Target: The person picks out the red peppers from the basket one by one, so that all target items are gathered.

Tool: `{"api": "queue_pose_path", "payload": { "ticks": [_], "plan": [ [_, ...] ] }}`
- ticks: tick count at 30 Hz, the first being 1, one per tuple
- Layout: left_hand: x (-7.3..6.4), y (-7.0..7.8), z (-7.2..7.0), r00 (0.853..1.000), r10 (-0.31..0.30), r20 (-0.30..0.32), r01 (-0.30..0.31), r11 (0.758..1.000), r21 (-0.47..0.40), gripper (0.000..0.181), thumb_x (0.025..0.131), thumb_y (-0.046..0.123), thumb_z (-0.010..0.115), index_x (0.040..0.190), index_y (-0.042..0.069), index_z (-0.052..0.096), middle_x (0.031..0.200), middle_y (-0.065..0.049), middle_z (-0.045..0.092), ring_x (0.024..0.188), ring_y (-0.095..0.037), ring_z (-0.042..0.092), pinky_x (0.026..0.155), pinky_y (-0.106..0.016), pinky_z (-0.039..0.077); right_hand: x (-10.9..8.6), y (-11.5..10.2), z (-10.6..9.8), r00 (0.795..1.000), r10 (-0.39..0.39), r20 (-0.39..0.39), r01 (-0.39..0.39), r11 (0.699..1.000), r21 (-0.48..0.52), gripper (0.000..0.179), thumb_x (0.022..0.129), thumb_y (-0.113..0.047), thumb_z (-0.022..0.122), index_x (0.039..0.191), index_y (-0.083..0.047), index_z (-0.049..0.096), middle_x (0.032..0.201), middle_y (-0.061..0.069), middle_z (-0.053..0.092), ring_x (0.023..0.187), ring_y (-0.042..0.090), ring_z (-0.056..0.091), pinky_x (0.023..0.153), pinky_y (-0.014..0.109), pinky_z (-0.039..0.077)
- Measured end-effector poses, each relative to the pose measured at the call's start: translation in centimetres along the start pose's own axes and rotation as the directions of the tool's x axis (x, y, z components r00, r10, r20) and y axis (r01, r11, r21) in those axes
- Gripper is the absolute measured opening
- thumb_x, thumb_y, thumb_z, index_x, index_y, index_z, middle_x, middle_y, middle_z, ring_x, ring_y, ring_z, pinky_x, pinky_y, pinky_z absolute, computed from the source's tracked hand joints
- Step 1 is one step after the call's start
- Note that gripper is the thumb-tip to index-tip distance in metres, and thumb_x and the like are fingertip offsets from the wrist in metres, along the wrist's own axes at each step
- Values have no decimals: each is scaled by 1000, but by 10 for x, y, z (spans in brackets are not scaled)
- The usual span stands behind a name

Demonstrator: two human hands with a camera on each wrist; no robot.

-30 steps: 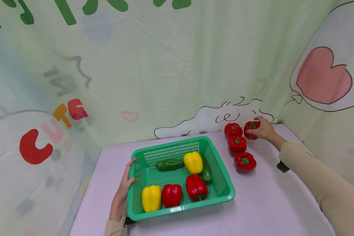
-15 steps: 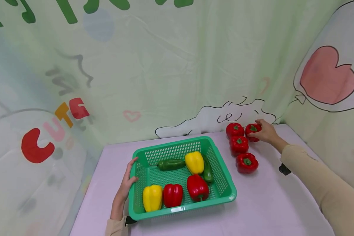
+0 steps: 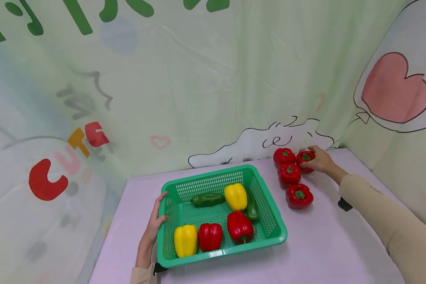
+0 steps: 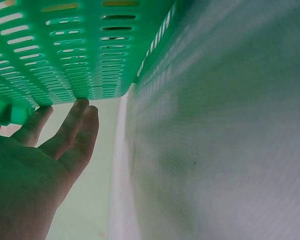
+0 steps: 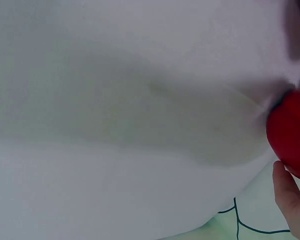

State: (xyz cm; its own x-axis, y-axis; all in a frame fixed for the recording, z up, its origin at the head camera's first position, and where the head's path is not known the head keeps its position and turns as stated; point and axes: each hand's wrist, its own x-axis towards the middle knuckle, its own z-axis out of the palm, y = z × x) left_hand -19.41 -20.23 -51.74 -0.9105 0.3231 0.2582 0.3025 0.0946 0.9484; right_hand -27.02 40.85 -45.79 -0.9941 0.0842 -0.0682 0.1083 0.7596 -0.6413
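Observation:
At the table's far right, my right hand (image 3: 322, 159) holds a red bell pepper (image 3: 305, 161) between thumb and fingers. In the right wrist view, fingertips touch the lower side of that pepper (image 5: 294, 132), which is cut off by the frame. My left hand (image 3: 154, 225) grips the left rim of a green plastic basket (image 3: 275, 215), thumb over the edge. The left wrist view shows its fingers (image 4: 72, 132) against the basket's slotted outer wall (image 4: 70, 55). Inside the basket are red bell peppers (image 3: 210, 237), yellow bell peppers (image 3: 236, 197) and long green peppers (image 3: 208, 199).
Beside the held pepper stand three other red bell peppers, a back one (image 3: 284, 157), a middle one (image 3: 289, 175) and a front one (image 3: 299, 196). A printed curtain (image 3: 213, 90) rises behind the pale lilac table (image 3: 316, 244) and along its sides.
My right hand and the pepper it holds have shifted slightly toward me relative to the neighbouring peppers. My left hand stays on the basket's rim. The head view has moved a little.

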Motion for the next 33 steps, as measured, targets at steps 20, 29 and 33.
{"api": "queue_pose_path", "payload": {
  "ticks": [20, 29, 33],
  "plan": [
    [2, 3, -1, 1000, 3, -5, -3, 1000, 20, 77, 81, -5, 41, 154, 6, 21, 161, -22, 12, 131, -43, 28, 97, -53, 32, -14, -64, -35, 997, -72, -13, 70, 992, -109, 72, 92, -24, 61, 144, 13, 27, 141, 41, 31, 125, 56, 33, 96, 66, 39],
    [3, 2, -2, 1000, -1, -6, 1, 1000, 26, 77, 82, -5, 40, 155, 8, 20, 162, -19, 10, 133, -42, 27, 99, -54, 30, -48, -139, -18, 961, -267, 77, 273, 959, -78, 69, 92, -23, 66, 145, 7, 33, 141, 33, 39, 126, 51, 41, 94, 61, 44],
    [0, 2, 0, 1000, -10, 2, 10, 1000, 20, 77, 82, -4, 39, 155, 9, 19, 162, -19, 10, 132, -42, 29, 98, -53, 32, -65, -159, 5, 922, -368, 120, 376, 925, -48, 65, 91, -22, 68, 143, 5, 40, 139, 29, 47, 124, 46, 47, 93, 58, 47]
  ]
}}
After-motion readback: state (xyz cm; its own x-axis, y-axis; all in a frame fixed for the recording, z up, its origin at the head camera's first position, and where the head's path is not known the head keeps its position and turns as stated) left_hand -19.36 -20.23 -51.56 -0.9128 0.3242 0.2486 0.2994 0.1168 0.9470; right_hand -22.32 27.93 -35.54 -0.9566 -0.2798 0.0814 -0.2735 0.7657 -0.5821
